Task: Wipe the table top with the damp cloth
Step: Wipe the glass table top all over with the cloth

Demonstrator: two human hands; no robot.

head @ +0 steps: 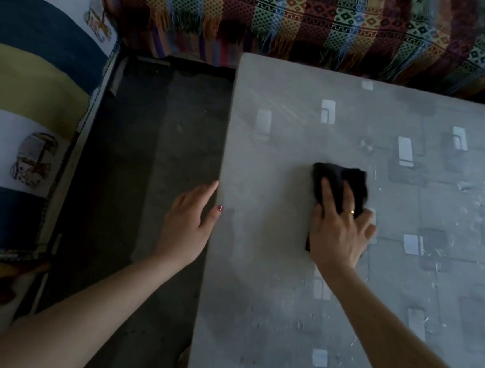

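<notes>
Leftmost, a striped cushion (29,90) in white, navy and mustard bands, printed with small figures. Beyond it, along the top, a seat draped in a woven fringed blanket (301,16) of red, orange, green and blue pattern. Between cushion and counter, a strip of dark floor (154,148).

Next, the left hand (190,223), held at the counter's left edge, fingers (208,192) loosely extended and released, grasping nothing; thumb with a red-painted nail lying against the edge. Whether the palm actually rested on the edge could not be told.

Then the counter (248,322) itself, covered in a grey patterned sheet with pale rectangles, dull and matte on the left, glossy with streaky wet-looking glints toward the right.

Near the middle of it, the damp cloth (336,180): black, bunched and folded into a thick pad, lying flat against the counter surface, its far end sticking out past the fingertips and a sliver showing beside the heel of the palm.

On top of it, the right hand (340,235), pressed down palm-first, fingers (329,197) spread over the cloth and pinning it to the counter rather than clenched around it; a gold ring (351,212) on one finger.
</notes>
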